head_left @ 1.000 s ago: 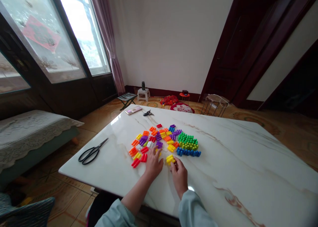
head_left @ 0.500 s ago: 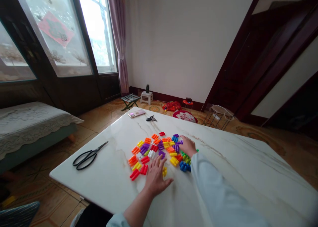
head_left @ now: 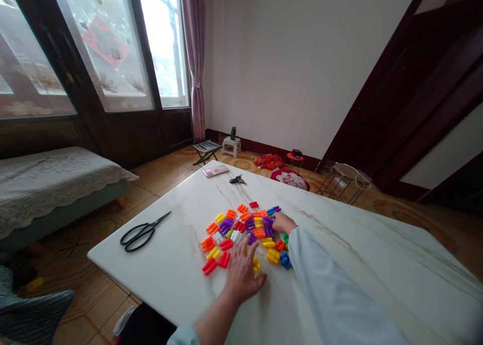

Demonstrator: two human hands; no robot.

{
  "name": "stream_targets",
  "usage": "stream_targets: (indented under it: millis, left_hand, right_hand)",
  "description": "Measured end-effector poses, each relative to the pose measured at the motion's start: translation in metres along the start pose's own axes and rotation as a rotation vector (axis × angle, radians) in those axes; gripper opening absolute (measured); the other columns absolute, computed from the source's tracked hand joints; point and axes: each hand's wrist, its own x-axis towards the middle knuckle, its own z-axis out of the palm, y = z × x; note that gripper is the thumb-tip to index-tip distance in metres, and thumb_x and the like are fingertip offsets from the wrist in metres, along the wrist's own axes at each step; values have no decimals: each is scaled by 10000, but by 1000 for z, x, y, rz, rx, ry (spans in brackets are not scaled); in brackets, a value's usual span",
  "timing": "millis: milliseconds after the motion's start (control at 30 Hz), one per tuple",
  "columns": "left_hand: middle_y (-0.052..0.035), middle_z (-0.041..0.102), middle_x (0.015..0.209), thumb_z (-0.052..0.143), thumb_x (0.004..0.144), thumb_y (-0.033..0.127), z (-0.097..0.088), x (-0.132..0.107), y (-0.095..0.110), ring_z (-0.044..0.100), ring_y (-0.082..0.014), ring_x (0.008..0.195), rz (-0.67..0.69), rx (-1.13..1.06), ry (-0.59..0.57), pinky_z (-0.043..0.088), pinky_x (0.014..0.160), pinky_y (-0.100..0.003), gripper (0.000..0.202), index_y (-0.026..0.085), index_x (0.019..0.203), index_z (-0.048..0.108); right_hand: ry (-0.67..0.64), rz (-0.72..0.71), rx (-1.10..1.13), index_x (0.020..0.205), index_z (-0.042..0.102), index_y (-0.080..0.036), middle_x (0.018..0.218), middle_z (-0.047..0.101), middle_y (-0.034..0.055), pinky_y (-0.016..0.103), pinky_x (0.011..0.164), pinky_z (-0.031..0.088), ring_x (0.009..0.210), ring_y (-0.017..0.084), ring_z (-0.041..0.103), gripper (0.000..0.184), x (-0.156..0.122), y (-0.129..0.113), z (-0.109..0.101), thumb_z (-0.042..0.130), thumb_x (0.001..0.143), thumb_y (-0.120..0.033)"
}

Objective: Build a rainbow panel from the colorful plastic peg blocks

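Small glossy plastic pieces with rounded ends, like joined capsules, lie in a loose cluster on the white marbled table (head_left: 158, 279). My left hand (head_left: 241, 274) is open with fingers spread at the cluster's near edge, beside red pieces (head_left: 224, 259) and over yellow pieces (head_left: 257, 265), which it partly covers. My right hand (head_left: 285, 224) is at the cluster's right side, its fingertips against purple pieces (head_left: 268, 227) below blue ones (head_left: 272, 211). Its fingers are partly hidden, so any grip cannot be made out. Dark blue pieces (head_left: 286, 260) and green pieces (head_left: 286, 238) sit beside the right sleeve.
Black-handled scissors (head_left: 145, 231) lie left of the cluster. A phone (head_left: 216, 170) and a small dark bunch, perhaps keys (head_left: 237, 179), rest near the far corner. Beyond the table are a folding stool (head_left: 207, 148), a white stool (head_left: 231, 146) and a lace-covered bed (head_left: 64, 174).
The view has shifted, moving the scene right in the picture. My right hand has shifted slightly at the purple and blue pieces, which sit closer together. My left hand stays spread in about the same spot.
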Motion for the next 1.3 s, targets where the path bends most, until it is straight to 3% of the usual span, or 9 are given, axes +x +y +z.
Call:
stream_targets:
  millis: [133, 233, 367, 467, 633, 867, 1167, 1300]
  left_hand:
    - [-79, 132, 1568, 705, 595, 329, 3, -1, -2, 167, -375, 1406, -15, 0, 59, 235, 1093, -554, 939, 285, 1444, 306]
    - [-81, 111, 1572, 706, 593, 315, 5, 0, -3, 156, -380, 1410, -10, -10, 67, 237, 1091, -559, 975, 287, 1463, 265]
    - [-84, 118, 1571, 703, 588, 299, 5, 0, -2, 155, -373, 1412, -9, -25, 61, 253, 1086, -554, 979, 284, 1463, 264]
    - [-83, 115, 1572, 708, 588, 305, 3, 0, -1, 169, -376, 1408, -21, -27, 52, 259, 1080, -558, 982, 291, 1463, 261]
    - [-89, 111, 1572, 725, 584, 317, 1, 0, 1, 201, -388, 1394, -31, -36, 23, 257, 1079, -560, 987, 282, 1461, 274]
    - [-52, 75, 1580, 703, 595, 337, -5, 1, 6, 164, -350, 1413, -94, -4, -42, 239, 1110, -509, 983, 283, 1469, 257]
    - [-52, 72, 1581, 677, 620, 376, -5, 1, 6, 161, -324, 1419, -63, 31, -41, 237, 1112, -487, 986, 291, 1481, 204]
    - [-73, 100, 1576, 683, 632, 408, -3, 1, 5, 171, -328, 1416, -37, 64, -19, 246, 1105, -486, 978, 274, 1480, 213]
  right_hand:
    - [-122, -56, 63, 658, 709, -226, 691, 705, 21, 235, 615, 447, 679, 178, 651, 79, -10, -10, -2, 670, 602, -186]
    - [-83, -91, 93, 717, 728, -225, 769, 722, 22, 233, 671, 452, 760, 181, 658, 179, -18, -20, -5, 595, 649, -126]
    - [38, -145, 99, 968, 712, -217, 1059, 694, 57, 259, 832, 442, 980, 202, 623, 365, -25, -35, 1, 526, 688, -78]
    - [35, -208, 96, 1054, 690, -244, 1149, 654, 44, 262, 905, 418, 1063, 198, 585, 462, -28, -44, 10, 530, 669, -44]
    - [-4, -228, 77, 1064, 691, -255, 1111, 625, 70, 306, 902, 420, 1047, 226, 568, 437, -27, -49, 22, 579, 682, -76]
    - [-39, -301, 100, 1095, 670, -241, 1057, 613, 66, 320, 914, 404, 1022, 224, 550, 426, -29, -45, 20, 653, 682, -140]
    - [192, -270, 248, 852, 629, -189, 967, 604, 108, 350, 923, 409, 960, 240, 545, 111, -47, -38, 15, 547, 779, -173]
    - [378, -136, 389, 1004, 545, -159, 1008, 599, 123, 354, 867, 444, 956, 224, 556, 257, -86, -38, 10, 357, 916, -311]
